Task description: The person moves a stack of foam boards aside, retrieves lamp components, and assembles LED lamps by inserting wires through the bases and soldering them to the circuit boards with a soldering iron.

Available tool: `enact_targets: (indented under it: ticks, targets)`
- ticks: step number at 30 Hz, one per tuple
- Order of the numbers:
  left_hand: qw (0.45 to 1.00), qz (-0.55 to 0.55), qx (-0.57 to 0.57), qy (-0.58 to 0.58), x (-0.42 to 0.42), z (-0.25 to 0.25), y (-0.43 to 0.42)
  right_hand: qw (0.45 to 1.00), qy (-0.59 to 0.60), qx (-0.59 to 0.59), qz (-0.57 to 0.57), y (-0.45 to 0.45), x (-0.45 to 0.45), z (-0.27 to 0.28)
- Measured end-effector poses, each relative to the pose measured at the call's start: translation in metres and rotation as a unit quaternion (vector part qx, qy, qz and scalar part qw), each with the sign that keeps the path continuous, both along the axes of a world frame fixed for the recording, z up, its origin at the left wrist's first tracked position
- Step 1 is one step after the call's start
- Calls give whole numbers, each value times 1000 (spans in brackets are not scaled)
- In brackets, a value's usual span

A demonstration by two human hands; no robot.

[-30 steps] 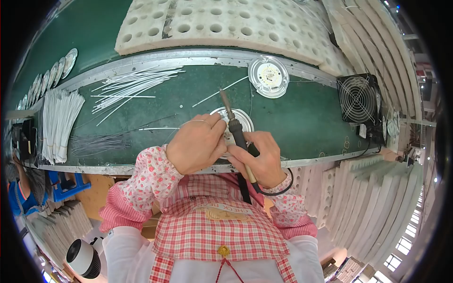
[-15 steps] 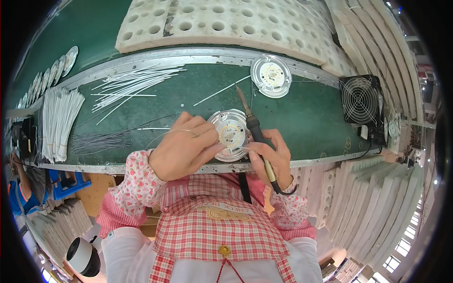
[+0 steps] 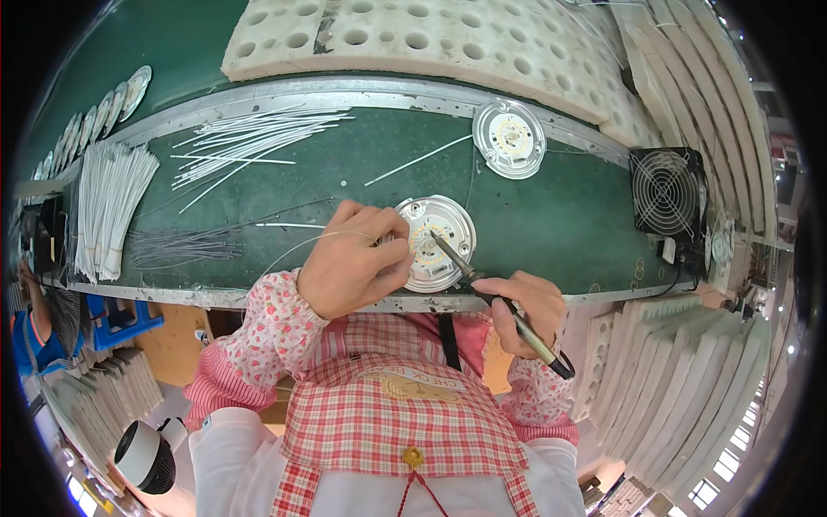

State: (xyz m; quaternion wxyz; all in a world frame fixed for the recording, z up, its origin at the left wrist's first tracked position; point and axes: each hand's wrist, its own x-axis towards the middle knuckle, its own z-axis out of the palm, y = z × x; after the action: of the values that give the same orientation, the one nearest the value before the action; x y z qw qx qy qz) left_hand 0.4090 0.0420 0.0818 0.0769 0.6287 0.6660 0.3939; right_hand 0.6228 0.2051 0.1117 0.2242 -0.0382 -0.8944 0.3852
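Observation:
My right hand (image 3: 527, 312) is wrapped round a soldering iron (image 3: 508, 314), whose tip points up and left over the round disc (image 3: 444, 269) near the table's front edge. At the disc's left side is my left hand (image 3: 360, 263), its fingers pinched together; a thin solder wire or lead runs out from it to the left, but what the fingertips hold is hidden. The disc is metallic, with a ring of yellowish dots in its middle. Another such disc (image 3: 510, 138) lies farther back, beside a single white wire (image 3: 419, 160).
White wires (image 3: 258, 142) lie loose at the back left, a thick bundle (image 3: 109, 211) at the left end, dark wires (image 3: 189, 246) nearby. A black fan (image 3: 667, 194) stands at the right. A foam board with holes (image 3: 413, 53) lies behind. Foam boards (image 3: 680, 370) stand front right.
My right hand has moved right and lower, and the iron now slants with its tip over the disc. My left hand stays by the disc, fingers drawn up.

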Motion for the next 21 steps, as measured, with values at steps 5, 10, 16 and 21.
enact_targets:
  ticks: [5,10,16,21]
  targets:
    - [1000,-1,-12,29,0,-4,3,1000,1,13,22,5,-2,-2]
    - [997,-3,-49,64,3,-3,4,1000,7,22,-5,0,-5,-4]
    - [993,26,-47,106,8,-12,5,986,-54,-131,-83,-2,7,-15]
    - [980,-2,-34,197,2,-14,-1,960,-78,-240,-117,-5,8,-12]
